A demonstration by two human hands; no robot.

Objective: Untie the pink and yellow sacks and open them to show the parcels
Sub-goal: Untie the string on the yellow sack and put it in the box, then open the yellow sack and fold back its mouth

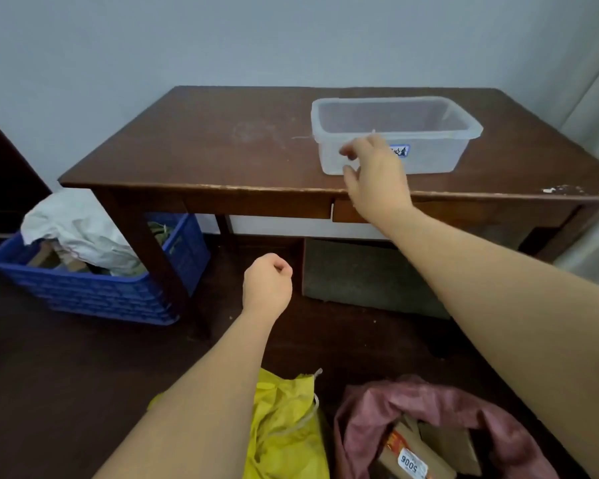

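Pink sack (429, 406) lies on the floor at the bottom right, its mouth open over cardboard parcels (426, 447); the yellow sack (284, 426) sits just beside it on the left, a pale cord (313, 406) trailing from its neck. Above them, the left hand (267, 285) has its fingers curled into an empty fist. The right hand (374, 174) reaches out with fingers (348, 152) loosely apart, in front of a clear plastic tub (429, 150) on the brown worktop (222, 143). A blue crate (94, 292) stands under the worktop's left end.
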